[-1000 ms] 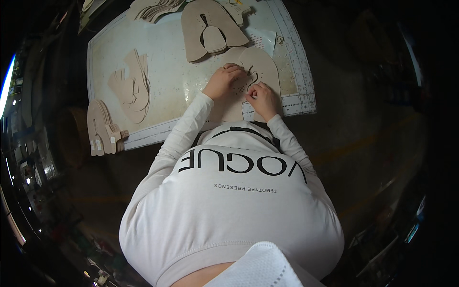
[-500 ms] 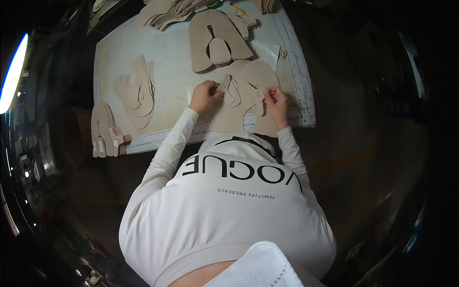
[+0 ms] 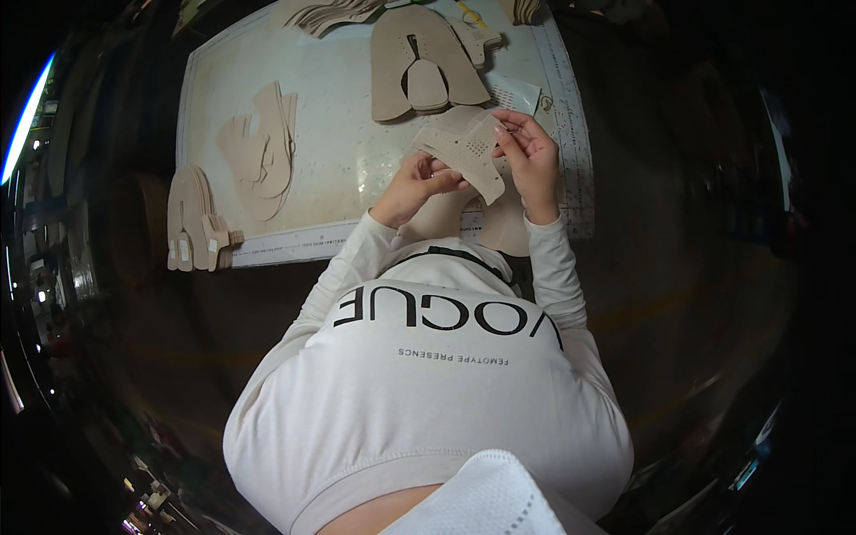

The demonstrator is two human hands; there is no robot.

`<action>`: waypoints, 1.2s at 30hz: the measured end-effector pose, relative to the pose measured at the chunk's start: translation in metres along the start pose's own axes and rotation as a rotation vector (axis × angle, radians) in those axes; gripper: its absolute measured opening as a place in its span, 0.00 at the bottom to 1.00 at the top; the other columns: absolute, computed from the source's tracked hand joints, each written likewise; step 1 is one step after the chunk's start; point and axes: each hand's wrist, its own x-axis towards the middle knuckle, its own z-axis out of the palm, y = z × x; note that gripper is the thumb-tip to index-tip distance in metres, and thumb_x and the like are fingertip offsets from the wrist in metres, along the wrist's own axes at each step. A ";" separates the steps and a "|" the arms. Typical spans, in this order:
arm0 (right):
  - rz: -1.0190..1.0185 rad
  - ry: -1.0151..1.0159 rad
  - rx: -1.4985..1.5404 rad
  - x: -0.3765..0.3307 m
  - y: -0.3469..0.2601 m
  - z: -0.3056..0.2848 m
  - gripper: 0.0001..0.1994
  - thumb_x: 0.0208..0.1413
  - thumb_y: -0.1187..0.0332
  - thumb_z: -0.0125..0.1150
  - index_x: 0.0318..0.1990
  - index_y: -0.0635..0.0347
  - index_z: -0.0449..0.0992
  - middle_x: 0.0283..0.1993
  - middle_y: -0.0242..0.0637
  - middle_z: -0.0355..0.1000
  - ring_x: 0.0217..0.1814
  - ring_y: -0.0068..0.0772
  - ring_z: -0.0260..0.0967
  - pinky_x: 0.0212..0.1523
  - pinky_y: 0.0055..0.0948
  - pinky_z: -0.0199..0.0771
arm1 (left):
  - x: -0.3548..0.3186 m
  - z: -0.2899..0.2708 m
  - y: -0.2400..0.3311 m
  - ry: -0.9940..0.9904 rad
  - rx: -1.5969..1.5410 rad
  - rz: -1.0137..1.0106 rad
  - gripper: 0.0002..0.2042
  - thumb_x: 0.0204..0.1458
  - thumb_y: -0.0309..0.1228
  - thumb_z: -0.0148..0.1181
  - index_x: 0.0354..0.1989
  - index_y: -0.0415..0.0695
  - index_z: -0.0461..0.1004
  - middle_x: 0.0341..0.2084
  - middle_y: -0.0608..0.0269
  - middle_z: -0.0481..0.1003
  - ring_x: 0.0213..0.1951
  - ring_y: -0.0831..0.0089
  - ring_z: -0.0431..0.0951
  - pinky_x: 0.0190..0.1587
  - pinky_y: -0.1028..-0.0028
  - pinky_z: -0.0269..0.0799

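A beige shoe-upper piece with small punched holes is held up and tilted between my hands. My left hand grips its left lower edge, thumb on top and fingers partly hidden beneath. My right hand pinches the upper right corner between thumb and fingers. Under the piece, a larger curved beige piece lies at the table's near edge, partly covered by my hands and the held piece. Just beyond stands a stack of arched beige pieces with a tongue-shaped piece in its middle opening.
The pale table carries loose curved pieces at left and a stack of arched pieces at its left front corner. Further stacks, yellow-handled scissors and a printed sheet lie toward the back.
The perforated piece has been raised off the larger piece and turned between both hands. My left hand has moved right, and my right hand has gone up and away from me.
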 end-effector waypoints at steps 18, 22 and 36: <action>-0.009 0.083 0.061 0.008 0.000 -0.008 0.11 0.56 0.75 0.55 0.46 0.64 0.73 0.38 0.30 0.73 0.29 0.14 0.66 0.29 0.16 0.71 | -0.004 -0.001 0.009 0.036 -0.089 -0.005 0.10 0.56 0.21 0.51 0.45 0.31 0.63 0.38 0.52 0.74 0.41 0.66 0.77 0.49 0.71 0.74; -0.286 0.368 -0.276 0.013 0.006 -0.009 0.07 0.55 0.75 0.55 0.40 0.62 0.77 0.37 0.28 0.73 0.24 0.13 0.64 0.25 0.15 0.65 | -0.006 0.001 0.012 0.136 -0.138 0.006 0.09 0.56 0.24 0.53 0.40 0.31 0.65 0.35 0.54 0.74 0.39 0.65 0.78 0.48 0.71 0.74; -0.157 -0.039 -0.290 0.006 0.023 0.018 0.15 0.55 0.65 0.59 0.24 0.70 0.71 0.21 0.34 0.63 0.19 0.19 0.55 0.20 0.24 0.55 | -0.007 -0.002 0.014 0.153 -0.155 0.147 0.09 0.56 0.27 0.54 0.41 0.36 0.72 0.32 0.59 0.76 0.35 0.74 0.78 0.43 0.78 0.73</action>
